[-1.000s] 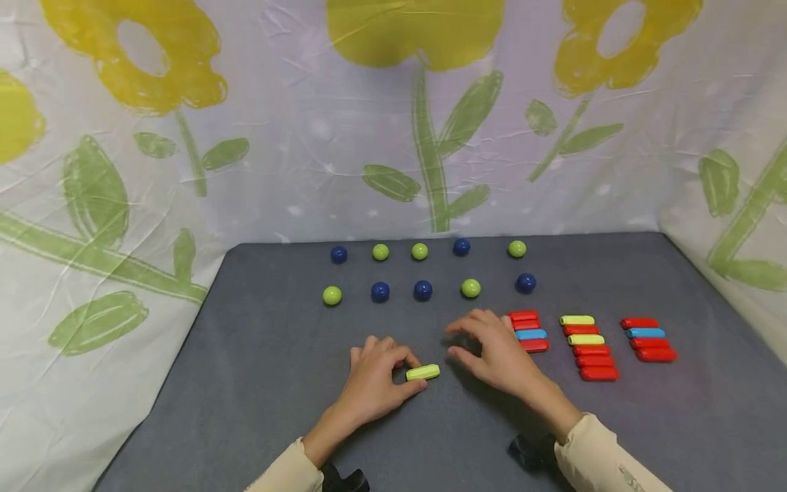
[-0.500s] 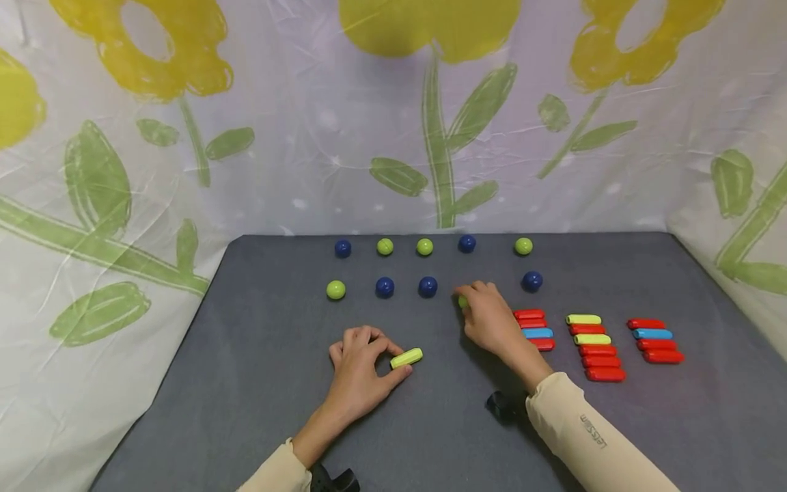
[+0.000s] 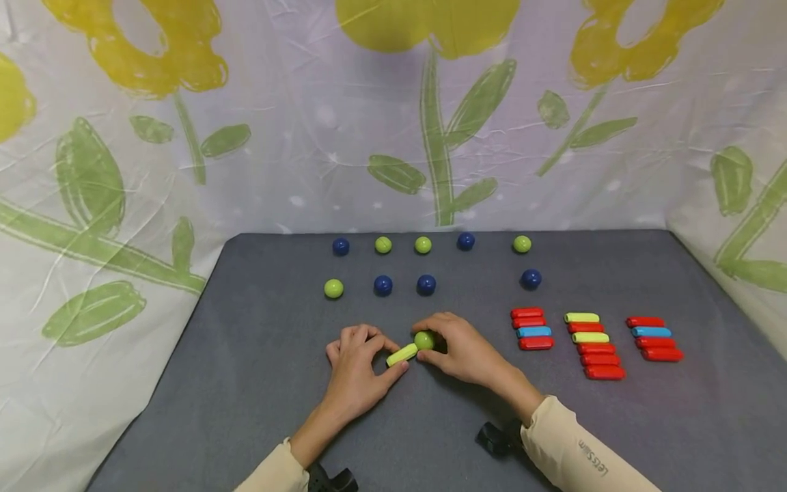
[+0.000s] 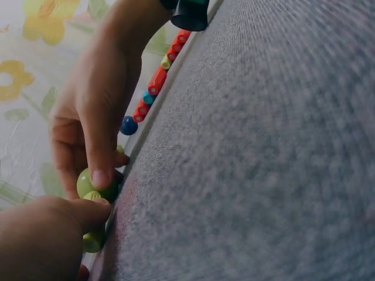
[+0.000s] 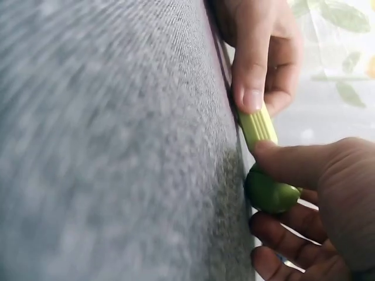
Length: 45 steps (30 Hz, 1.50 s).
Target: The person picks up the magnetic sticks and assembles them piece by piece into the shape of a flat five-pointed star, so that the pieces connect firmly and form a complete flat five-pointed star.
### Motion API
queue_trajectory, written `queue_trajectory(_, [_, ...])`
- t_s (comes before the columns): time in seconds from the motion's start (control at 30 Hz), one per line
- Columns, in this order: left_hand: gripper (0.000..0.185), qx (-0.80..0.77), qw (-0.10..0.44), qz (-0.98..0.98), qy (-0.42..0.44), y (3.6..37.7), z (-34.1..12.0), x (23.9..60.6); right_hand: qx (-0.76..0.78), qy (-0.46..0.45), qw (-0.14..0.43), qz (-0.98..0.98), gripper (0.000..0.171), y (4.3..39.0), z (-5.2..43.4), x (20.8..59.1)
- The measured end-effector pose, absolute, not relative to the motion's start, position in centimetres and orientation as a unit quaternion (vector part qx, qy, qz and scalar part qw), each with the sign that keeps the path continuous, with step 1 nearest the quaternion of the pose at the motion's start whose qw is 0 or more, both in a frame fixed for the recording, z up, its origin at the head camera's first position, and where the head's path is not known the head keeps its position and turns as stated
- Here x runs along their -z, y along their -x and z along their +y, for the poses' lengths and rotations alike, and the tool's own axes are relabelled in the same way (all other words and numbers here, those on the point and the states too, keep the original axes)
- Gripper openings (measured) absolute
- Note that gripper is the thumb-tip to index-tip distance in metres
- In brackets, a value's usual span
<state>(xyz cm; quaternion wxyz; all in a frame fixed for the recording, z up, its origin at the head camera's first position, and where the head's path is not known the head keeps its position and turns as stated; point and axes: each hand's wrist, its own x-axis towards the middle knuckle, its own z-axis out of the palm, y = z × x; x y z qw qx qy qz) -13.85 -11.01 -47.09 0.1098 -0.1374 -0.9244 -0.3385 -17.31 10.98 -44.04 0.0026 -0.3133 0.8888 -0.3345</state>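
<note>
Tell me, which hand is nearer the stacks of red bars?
Right. The right hand holds a green ball just left of the nearest red stack. The left hand pinches a green bar farther left, beyond the right hand.

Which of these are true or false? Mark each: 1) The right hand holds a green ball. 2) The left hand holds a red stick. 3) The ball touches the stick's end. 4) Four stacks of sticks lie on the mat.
1) True: the right hand grips a green ball.
2) False: the left hand pinches a yellow-green stick.
3) True: they meet end to end.
4) False: three stacks lie on the grey mat.
</note>
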Motion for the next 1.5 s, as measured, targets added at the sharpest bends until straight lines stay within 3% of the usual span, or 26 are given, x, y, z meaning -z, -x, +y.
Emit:
queue_trajectory(0.2, [0.022,0.330,0.114,-0.928,0.128,13.7,-11.0,47.2,0.348,0.320,-0.014,0.881,0.046,17.1,13.1,43.8])
queue_trajectory(0.53, [0.021,0.321,0.127,-0.932,0.108,14.0,-11.1,47.1,0.270,0.288,-0.123,0.910,0.037,16.6,21.1,43.2])
queue_trajectory(0.87, [0.022,0.313,0.127,-0.936,0.099,13.9,-11.0,47.3,0.161,0.242,-0.123,0.949,0.033,13.9,25.7,43.0])
queue_trajectory(1.13, [0.022,0.310,0.128,-0.937,0.100,14.0,-11.1,47.2,0.168,0.270,-0.161,0.934,0.032,14.5,24.6,43.2])
queue_trajectory(1.5, [0.021,0.305,0.133,-0.934,0.130,14.0,-11.2,47.2,0.196,0.336,-0.105,0.915,0.026,15.4,17.5,43.3])
